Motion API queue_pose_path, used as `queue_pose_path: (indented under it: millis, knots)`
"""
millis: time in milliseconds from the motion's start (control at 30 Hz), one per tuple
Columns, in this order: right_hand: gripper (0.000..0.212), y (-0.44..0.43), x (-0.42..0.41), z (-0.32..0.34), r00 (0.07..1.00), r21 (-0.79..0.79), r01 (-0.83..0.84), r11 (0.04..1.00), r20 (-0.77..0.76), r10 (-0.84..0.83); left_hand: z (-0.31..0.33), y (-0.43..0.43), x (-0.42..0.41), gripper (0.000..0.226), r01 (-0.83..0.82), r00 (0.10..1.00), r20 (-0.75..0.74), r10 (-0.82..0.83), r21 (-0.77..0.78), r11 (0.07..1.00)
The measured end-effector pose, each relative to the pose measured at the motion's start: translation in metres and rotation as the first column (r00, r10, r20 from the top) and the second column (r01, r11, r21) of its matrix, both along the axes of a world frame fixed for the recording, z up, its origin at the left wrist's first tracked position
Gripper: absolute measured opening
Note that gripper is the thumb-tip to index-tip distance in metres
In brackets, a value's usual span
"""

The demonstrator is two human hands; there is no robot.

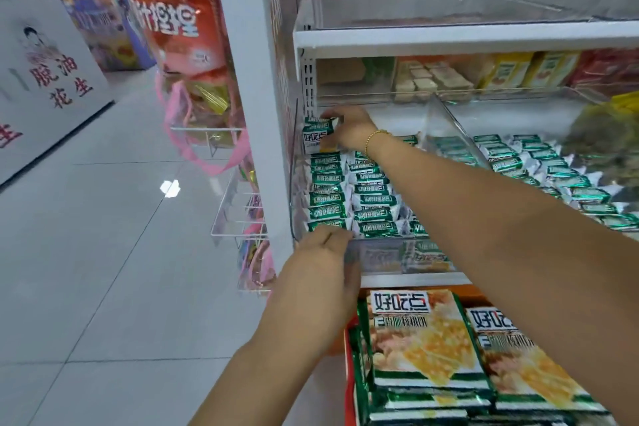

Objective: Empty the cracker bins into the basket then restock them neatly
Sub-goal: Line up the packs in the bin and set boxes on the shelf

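Two tidy columns of green-and-white cracker packets (345, 194) fill the left bin (383, 256), a clear plastic box on the middle shelf. Each packet lies on its edge with its long axis running nine to three o'clock, and the columns run from the front wall back toward twelve.

At the bin's eleven o'clock corner, the right hand (349, 128), with a gold bracelet (375, 138) on its wrist, grips a single packet (318, 135). The fingers curl over its top and right side. This packet stands on end with its long axis pointing twelve to six and its printed face toward the camera. It sits just behind the last packet of the left column.

The left hand (321, 266) holds the bin at its seven o'clock corner, fingers hooked over the front rim and thumb against the outside of the wall.

Toward three o'clock, past a clear divider, the right bin (446, 124) holds more of the same packets (539, 166), lying in looser, slanted rows.

At six o'clock, below the shelf, large flat cracker packs (422, 339) lie face up, long axes pointing twelve to six.
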State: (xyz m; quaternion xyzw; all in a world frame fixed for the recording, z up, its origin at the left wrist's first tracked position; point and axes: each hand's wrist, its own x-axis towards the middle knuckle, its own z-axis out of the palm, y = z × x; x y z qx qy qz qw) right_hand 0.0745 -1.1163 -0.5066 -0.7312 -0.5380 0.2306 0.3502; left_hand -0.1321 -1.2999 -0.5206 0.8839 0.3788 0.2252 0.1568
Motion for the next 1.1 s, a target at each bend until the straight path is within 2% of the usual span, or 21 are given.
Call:
queue_pose_path:
  millis: [133, 233, 300, 367, 400, 433, 567, 667, 767, 833, 900, 1000, 1033, 1100]
  knots:
    - [0.073, 0.008, -0.005, -0.003, 0.992, -0.056, 0.064, 0.996, 0.109, -0.058, 0.001, -0.004, -0.012, 0.039, 0.014, 1.0, 0.021, -0.014, 0.003, 1.0]
    - [0.068, 0.003, -0.004, 0.004, 0.986, -0.061, 0.136, 0.989, 0.106, -0.129, 0.006, -0.011, -0.018, 0.037, 0.006, 1.0, 0.029, -0.006, 0.004, 1.0]
    - [0.052, -0.021, -0.004, 0.015, 0.975, -0.039, 0.096, 0.995, 0.203, -0.086, 0.009, -0.016, -0.02, 0.031, 0.002, 0.998, 0.062, -0.002, 0.007, 1.0]
    - [0.027, -0.062, -0.007, 0.027, 0.974, 0.037, 0.01, 0.999, 0.228, -0.018, 0.011, -0.023, -0.02, 0.021, 0.007, 0.998, 0.063, -0.007, -0.004, 1.0]
    - [0.02, -0.087, -0.009, 0.032, 0.974, 0.074, -0.038, 0.997, 0.224, 0.021, 0.01, -0.028, -0.019, 0.018, 0.017, 0.999, 0.039, -0.016, -0.011, 1.0]
    - [0.021, -0.114, -0.011, 0.036, 0.969, 0.081, -0.087, 0.993, 0.24, 0.065, 0.01, -0.033, -0.017, 0.018, 0.033, 0.999, 0.004, -0.033, -0.016, 0.999]
    - [0.03, -0.222, -0.017, 0.032, 0.885, -0.091, -0.298, 0.95, 0.345, 0.311, -0.001, -0.067, -0.001, 0.033, 0.138, 0.966, -0.219, -0.136, -0.003, 0.99]
    - [0.029, -0.297, -0.025, 0.015, 0.759, -0.266, -0.416, 0.87, 0.425, 0.493, -0.027, -0.103, 0.015, 0.035, 0.268, 0.895, -0.345, -0.283, -0.093, 0.959]
    - [0.032, -0.352, -0.032, -0.02, 0.621, -0.5, -0.426, 0.754, 0.444, 0.646, -0.076, -0.134, 0.028, 0.032, 0.282, 0.798, -0.474, -0.372, -0.251, 0.926]
    - [0.036, -0.376, -0.031, -0.05, 0.566, -0.637, -0.413, 0.651, 0.381, 0.731, -0.112, -0.146, 0.032, 0.028, 0.244, 0.757, -0.512, -0.406, -0.354, 0.903]
    - [0.045, -0.39, -0.02, -0.086, 0.586, -0.722, -0.408, 0.558, 0.262, 0.767, -0.142, -0.151, 0.032, 0.02, 0.168, 0.692, -0.585, -0.423, -0.439, 0.883]
    - [0.053, -0.395, 0.011, -0.145, 0.711, -0.773, -0.368, 0.517, 0.124, 0.693, -0.178, -0.153, 0.032, 0.015, 0.059, 0.627, -0.637, -0.449, -0.535, 0.843]
    - [0.053, -0.395, 0.022, -0.163, 0.763, -0.795, -0.339, 0.503, 0.08, 0.641, -0.187, -0.154, 0.033, 0.015, 0.028, 0.638, -0.622, -0.454, -0.57, 0.821]
    - [0.052, -0.4, 0.041, -0.199, 0.837, -0.85, -0.263, 0.456, 0.034, 0.547, -0.2, -0.157, 0.039, 0.018, -0.023, 0.716, -0.549, -0.431, -0.636, 0.771]
